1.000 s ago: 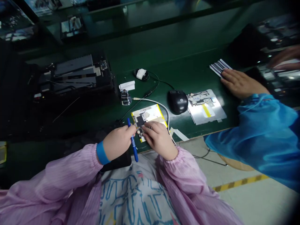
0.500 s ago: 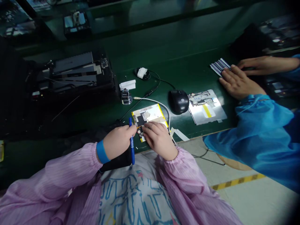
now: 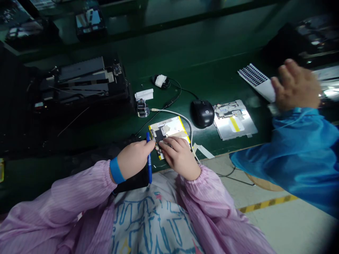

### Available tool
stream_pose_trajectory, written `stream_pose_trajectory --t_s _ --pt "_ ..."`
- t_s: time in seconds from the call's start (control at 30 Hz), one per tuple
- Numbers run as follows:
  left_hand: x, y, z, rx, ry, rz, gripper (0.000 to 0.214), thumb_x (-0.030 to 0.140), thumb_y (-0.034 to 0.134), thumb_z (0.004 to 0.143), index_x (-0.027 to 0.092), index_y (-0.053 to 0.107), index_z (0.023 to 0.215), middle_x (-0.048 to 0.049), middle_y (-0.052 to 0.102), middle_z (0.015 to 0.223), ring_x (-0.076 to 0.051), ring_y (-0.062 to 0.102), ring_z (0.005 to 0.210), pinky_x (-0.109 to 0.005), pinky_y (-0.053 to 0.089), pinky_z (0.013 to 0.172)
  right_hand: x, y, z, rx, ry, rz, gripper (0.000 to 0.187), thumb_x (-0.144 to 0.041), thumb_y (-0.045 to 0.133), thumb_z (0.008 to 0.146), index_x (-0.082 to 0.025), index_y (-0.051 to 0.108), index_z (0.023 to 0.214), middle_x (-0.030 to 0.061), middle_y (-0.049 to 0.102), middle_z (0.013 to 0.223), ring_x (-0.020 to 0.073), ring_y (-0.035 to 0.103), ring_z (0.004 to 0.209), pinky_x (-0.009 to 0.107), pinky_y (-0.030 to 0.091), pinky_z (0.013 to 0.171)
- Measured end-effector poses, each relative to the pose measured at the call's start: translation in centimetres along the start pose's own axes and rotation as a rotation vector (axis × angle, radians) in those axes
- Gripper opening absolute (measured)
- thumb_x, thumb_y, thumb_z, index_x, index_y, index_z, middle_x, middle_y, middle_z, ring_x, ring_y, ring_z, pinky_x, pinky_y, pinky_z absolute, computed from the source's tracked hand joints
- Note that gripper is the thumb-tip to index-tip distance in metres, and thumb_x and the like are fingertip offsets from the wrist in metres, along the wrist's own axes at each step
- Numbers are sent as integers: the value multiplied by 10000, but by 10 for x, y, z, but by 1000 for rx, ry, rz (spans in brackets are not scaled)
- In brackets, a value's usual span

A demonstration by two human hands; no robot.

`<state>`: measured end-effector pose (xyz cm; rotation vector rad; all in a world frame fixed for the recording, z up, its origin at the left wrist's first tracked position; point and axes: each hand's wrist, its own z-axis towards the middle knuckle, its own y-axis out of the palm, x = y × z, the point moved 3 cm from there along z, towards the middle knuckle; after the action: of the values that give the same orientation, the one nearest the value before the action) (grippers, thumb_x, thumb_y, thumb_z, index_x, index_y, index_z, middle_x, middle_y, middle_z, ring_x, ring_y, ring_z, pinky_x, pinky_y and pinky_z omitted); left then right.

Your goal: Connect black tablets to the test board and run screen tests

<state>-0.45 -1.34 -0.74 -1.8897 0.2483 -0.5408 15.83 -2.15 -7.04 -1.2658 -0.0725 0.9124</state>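
My left hand (image 3: 135, 157), a blue band round its wrist, is closed on an upright blue pen (image 3: 149, 169). Its fingertips touch the left edge of a flat electronic assembly (image 3: 171, 127), a white panel with yellow edges, black patches and a small circuit board. Across the lower part of that assembly my right hand (image 3: 180, 155) lies with fingers bent and pressed together on it. My right fingers partly hide the circuit board. A white cable (image 3: 182, 116) curves round the assembly's right side. Below the left hand is a dark flat surface (image 3: 135, 181).
A black mouse (image 3: 203, 113) lies beside a second silver assembly (image 3: 234, 121). Behind are a small counter (image 3: 143, 108) and a coiled cable (image 3: 161, 82). Black trays of parts (image 3: 87, 81) stand left. A co-worker's hand (image 3: 298, 86) is near a label sheet (image 3: 255, 79).
The co-worker's hand has lifted and moved right, uncovering more of the label sheet; their other hand is out of sight. My own hands have barely moved, still at the assembly.
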Motion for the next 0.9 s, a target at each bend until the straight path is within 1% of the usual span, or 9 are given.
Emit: stream_pose_trajectory --t_s 0.17,0.33,0.57,0.77,0.9 --pt "-2 1 1 -9 5 7 259 19 383 844 173 561 950 -49 620 785 -182 615 709 -274 475 646 0 1 0 -15 10 4 316 -240 485 943 -187 617 1225 123 634 1161 269 516 1107 454 440 923" --pt "-4 1 2 -17 3 -22 276 23 366 854 172 567 972 -61 635 795 -203 626 718 -292 482 645 0 0 0 -10 19 13 302 -238 479 945 -191 623 1207 119 634 1162 269 512 1109 455 438 931" --pt "-5 -1 5 -13 -7 -37 270 29 364 860 175 570 955 -64 645 795 -211 634 720 -299 475 640 0 0 0 -10 3 -9 299 -236 483 945 -164 621 1200 122 632 1165 272 505 1097 447 425 928" --pt "-6 1 7 -27 -14 -53 273 6 372 838 177 561 937 -61 640 798 -203 628 726 -297 477 661 -3 0 1 -18 15 -49 295 -243 471 951 -175 630 1190 107 630 1166 270 495 1097 430 406 934" --pt "-5 -1 5 -3 -36 -101 193 74 381 882 178 544 873 -56 619 761 -201 615 705 -298 464 642 -7 1 2 -34 32 -86 300 -223 487 936 -156 626 1194 118 626 1185 275 495 1112 429 400 929"
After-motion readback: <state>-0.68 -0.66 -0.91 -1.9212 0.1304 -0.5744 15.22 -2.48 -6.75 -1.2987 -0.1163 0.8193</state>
